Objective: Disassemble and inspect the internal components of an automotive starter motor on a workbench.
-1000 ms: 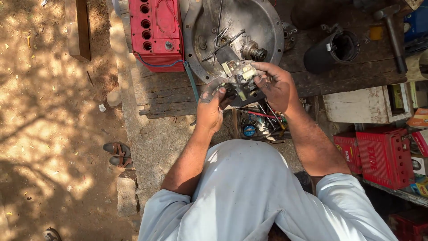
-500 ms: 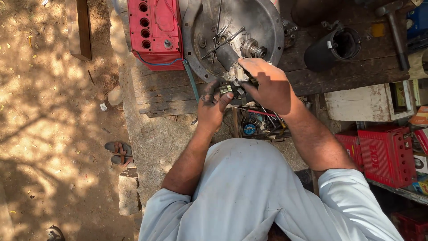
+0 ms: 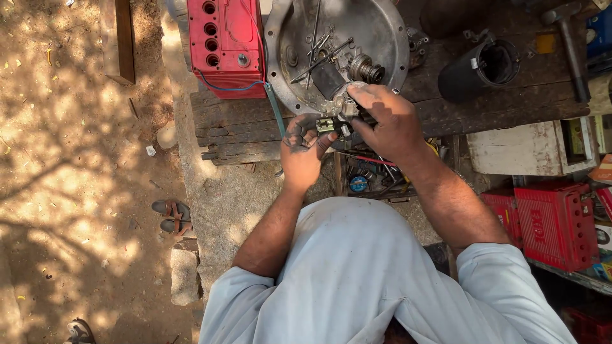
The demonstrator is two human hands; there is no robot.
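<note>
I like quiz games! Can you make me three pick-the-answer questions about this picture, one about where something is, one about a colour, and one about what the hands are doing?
1. Where is the red battery?
A. on the wooden bench, left of the round metal dish
B. on the sandy ground beside the sandals
C. inside the black cylinder

2. What colour is the person's shirt?
A. bright green
B. light blue-grey
C. red

3. What are the two hands doing?
A. resting flat on the bench
B. holding a hammer
C. holding one small metal part between them

Answers:
1 A, it sits on the wooden bench next to the round metal dish.
2 B, the cloth looks pale blue-grey.
3 C, the left hand and right hand close around the small metal part.
</note>
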